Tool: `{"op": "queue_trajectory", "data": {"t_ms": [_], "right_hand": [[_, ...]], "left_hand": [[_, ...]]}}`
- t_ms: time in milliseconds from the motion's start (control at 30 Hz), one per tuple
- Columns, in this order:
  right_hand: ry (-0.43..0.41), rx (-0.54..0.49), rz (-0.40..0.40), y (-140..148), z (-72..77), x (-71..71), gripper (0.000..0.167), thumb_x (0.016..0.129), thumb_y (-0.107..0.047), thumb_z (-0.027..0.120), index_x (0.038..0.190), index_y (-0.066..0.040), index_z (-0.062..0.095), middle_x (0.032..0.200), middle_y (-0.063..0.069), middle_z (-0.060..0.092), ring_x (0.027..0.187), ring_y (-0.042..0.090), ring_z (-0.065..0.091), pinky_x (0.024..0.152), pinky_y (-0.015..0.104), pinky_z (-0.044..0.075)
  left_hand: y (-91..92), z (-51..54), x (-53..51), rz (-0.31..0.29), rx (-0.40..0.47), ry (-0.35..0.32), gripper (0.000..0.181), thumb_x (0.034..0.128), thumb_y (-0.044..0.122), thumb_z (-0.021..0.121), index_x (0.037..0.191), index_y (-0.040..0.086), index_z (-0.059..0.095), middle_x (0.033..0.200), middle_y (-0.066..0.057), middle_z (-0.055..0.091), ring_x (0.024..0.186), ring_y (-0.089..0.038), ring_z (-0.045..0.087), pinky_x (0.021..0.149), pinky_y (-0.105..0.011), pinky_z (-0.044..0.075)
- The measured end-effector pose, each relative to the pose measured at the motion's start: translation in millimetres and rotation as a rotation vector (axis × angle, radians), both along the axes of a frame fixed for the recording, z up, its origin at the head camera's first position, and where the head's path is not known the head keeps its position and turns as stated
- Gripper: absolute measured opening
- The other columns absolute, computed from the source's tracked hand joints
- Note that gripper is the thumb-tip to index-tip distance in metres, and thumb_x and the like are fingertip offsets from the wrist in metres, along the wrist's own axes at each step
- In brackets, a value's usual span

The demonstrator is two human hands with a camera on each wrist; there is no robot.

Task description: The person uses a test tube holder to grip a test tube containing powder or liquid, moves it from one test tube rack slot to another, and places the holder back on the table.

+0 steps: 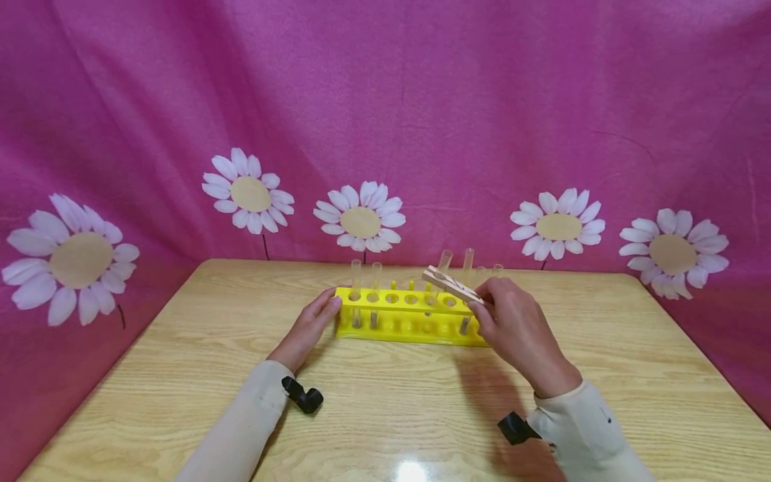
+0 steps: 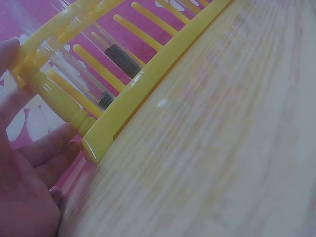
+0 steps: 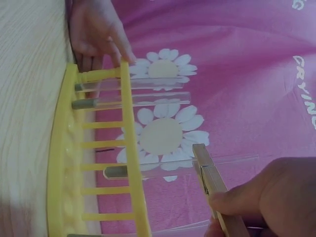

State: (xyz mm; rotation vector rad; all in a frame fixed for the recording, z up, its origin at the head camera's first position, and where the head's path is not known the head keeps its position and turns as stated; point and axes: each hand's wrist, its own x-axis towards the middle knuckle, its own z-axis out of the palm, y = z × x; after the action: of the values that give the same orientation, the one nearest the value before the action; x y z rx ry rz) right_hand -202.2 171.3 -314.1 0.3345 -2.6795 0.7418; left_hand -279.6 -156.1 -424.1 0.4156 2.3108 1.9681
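Note:
A yellow test tube rack (image 1: 385, 337) stands on the table. At its left end my left hand (image 1: 307, 329) grips it, thumb on the top plate and fingers by the end post (image 2: 61, 101). My right hand (image 1: 523, 329) pinches a wooden test tube clamp (image 1: 453, 286) above the rack. The clamp's far end holds a clear test tube (image 3: 180, 168) near its upper part. Dark material (image 3: 116, 172) fills that tube's bottom, which reaches through the rack's top plate but stays above the base. Two other tubes (image 3: 143, 98) with dark contents stand at the rack's left end.
Another tube (image 1: 468, 261) stands toward the rack's right, with further tube tops (image 1: 498, 270) partly behind my right hand. Upright yellow pegs (image 1: 411, 284) line the rack's back. Behind the wooden table (image 1: 373, 408) hangs a pink cloth (image 1: 421, 120) with white flowers.

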Motion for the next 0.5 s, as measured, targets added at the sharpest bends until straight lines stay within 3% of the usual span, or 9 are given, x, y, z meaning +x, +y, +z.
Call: {"op": "queue_trajectory", "data": {"t_ms": [500], "right_hand": [[0.027,-0.023,-0.007,2.7,5.8,4.0,0.017,0.088,-0.010,0.070,0.100,0.000,0.063,0.087,0.010,0.059,0.068,0.022,0.052,0.056,0.030,0.049]], "left_hand": [[-0.2,-0.6,0.1,-0.005,0.005,0.015,0.051,0.1005,0.046,0.045,0.144,0.020,0.044,0.148,-0.002,0.041,0.140,-0.019,0.029,0.117,-0.046,0.016]]}}
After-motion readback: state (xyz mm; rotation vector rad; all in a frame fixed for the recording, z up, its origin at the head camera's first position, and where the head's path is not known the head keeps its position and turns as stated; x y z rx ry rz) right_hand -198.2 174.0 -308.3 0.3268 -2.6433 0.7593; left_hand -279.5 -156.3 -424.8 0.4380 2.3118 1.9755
